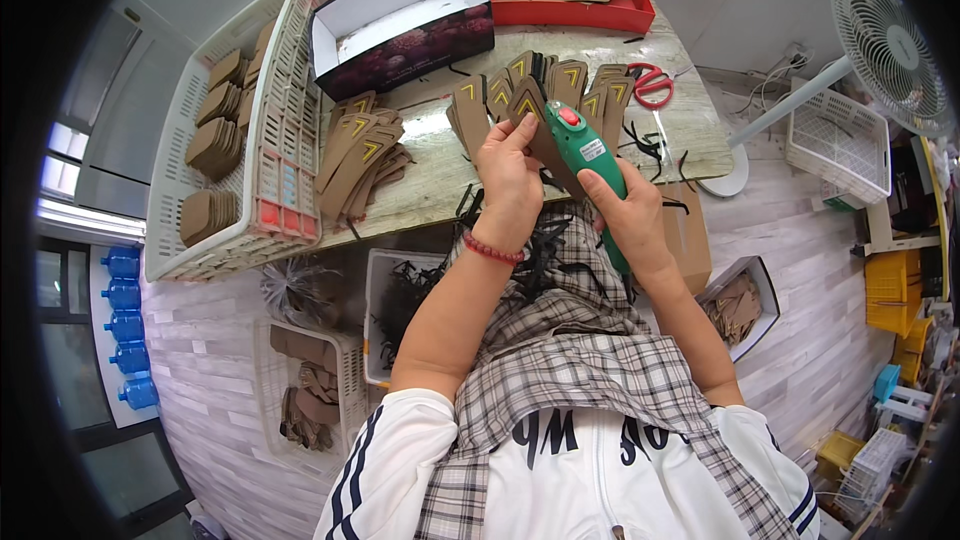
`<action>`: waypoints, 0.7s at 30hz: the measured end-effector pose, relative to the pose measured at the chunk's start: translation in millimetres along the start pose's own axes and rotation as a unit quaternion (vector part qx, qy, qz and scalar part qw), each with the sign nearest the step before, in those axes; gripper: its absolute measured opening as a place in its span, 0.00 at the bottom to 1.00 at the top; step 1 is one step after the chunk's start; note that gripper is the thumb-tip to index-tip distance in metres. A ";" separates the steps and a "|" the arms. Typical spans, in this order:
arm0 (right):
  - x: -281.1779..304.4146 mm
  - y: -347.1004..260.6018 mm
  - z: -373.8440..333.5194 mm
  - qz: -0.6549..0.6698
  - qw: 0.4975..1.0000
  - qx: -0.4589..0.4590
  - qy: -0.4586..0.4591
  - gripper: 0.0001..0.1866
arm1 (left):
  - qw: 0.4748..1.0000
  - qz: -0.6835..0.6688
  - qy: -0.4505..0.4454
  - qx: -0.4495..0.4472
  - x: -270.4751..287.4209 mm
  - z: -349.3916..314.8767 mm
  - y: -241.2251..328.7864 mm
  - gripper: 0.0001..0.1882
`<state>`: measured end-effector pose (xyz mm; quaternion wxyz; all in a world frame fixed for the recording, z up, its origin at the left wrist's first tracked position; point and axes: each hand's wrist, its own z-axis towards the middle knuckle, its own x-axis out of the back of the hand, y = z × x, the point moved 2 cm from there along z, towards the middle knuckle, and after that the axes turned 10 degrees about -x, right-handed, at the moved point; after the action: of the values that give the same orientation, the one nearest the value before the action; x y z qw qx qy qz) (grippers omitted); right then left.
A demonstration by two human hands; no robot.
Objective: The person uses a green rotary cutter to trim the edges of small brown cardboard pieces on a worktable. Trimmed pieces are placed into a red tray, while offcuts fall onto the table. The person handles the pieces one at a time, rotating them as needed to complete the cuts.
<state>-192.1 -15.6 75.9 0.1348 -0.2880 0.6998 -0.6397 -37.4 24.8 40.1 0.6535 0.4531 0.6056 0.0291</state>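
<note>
My left hand, with a red beaded bracelet at the wrist, pinches a flat brown piece marked with a yellow chevron. Closed around a green handheld electric tool with a red button is my right hand. The tool's head lies against the brown piece's edge; its working tip cannot be made out. Behind my hands, fanned stacks of similar brown pieces lie on the table, and another pile sits to the left. Black strips are scattered over my plaid apron.
A white crate of brown pieces stands at the table's left. At the back are a dark open box and a red tray. Red-handled scissors lie near the right edge. A fan stands on the right.
</note>
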 end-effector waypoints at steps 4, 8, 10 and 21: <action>1.0 -2.1 1.0 -0.011 1.000 0.011 0.007 0.19 | 1.000 0.009 -0.020 0.003 5.4 -4.4 -4.3 0.04; 3.5 -4.9 1.1 -0.013 1.000 -0.002 -0.001 0.18 | 0.998 0.051 -0.041 -0.008 12.2 -6.9 -1.1 0.03; 4.8 -5.2 0.6 -0.026 1.000 -0.003 -0.005 0.18 | 0.995 0.083 -0.052 -0.027 21.6 -1.8 -0.4 0.02; 10.2 -5.6 -2.3 -0.024 0.999 -0.013 -0.032 0.17 | 0.966 0.209 -0.108 -0.104 30.8 13.7 34.7 0.04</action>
<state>-200.3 -19.7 83.5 0.1380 -0.3268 0.6966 -0.6237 -0.3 55.6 36.4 0.7381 0.4991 0.4174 0.1789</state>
